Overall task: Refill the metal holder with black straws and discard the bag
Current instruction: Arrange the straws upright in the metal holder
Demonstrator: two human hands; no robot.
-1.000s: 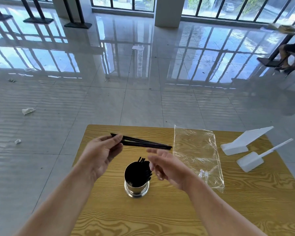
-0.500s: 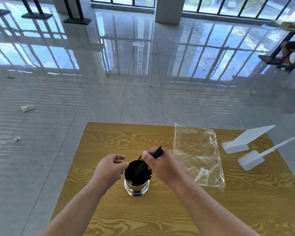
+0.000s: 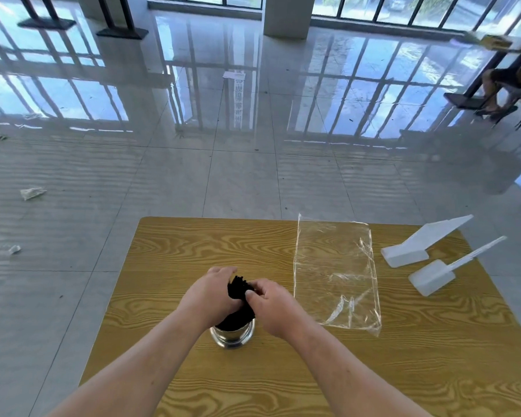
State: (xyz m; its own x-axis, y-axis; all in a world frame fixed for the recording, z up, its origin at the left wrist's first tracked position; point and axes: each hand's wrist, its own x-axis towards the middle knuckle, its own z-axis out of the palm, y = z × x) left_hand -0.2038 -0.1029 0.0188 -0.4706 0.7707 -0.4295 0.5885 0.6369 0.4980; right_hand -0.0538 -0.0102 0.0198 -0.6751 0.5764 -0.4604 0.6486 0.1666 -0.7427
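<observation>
Left hand (image 3: 211,291) and right hand (image 3: 272,307) curled round straws (image 3: 238,288), probably bunching them upright into the holder (image 3: 232,337) at mid-table (image 3: 193,242). Clear bag (image 3: 334,275) flat just right, nearer the far edge, apparently empty, not yet discarded.

Forearms converging, left hand (image 3: 207,294) and right hand (image 3: 272,308) curled, gripping

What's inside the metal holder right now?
A bundle of black straws stands in the metal holder, gripped near the top by left hand and right hand. The hands cover part of the rim; its bottom is hidden.
</observation>
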